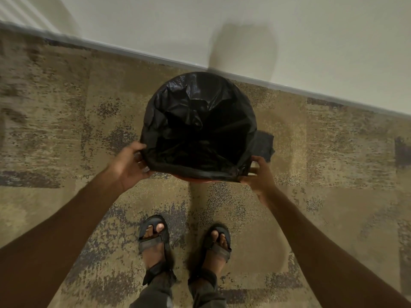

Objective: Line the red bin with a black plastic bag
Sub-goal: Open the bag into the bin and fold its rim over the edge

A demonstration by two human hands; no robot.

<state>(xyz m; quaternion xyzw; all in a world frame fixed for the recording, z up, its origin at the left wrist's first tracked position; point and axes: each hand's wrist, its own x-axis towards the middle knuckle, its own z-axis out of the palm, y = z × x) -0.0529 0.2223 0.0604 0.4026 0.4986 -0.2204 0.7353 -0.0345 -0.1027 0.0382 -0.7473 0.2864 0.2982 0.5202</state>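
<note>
A black plastic bag (198, 121) lies opened inside the round red bin and folds over its rim all the way round. Only a thin strip of the red bin (195, 180) shows, under the near edge of the bag. My left hand (129, 165) grips the bag's folded edge at the near left of the rim. At the near right of the rim my right hand (259, 176) pinches the bag's edge. A loose flap of the bag sticks out on the right side.
The bin stands on patterned beige and purple carpet (66, 130), close to a pale wall (311, 41) with a grey skirting. My two feet in sandals (153, 236) stand just in front of the bin.
</note>
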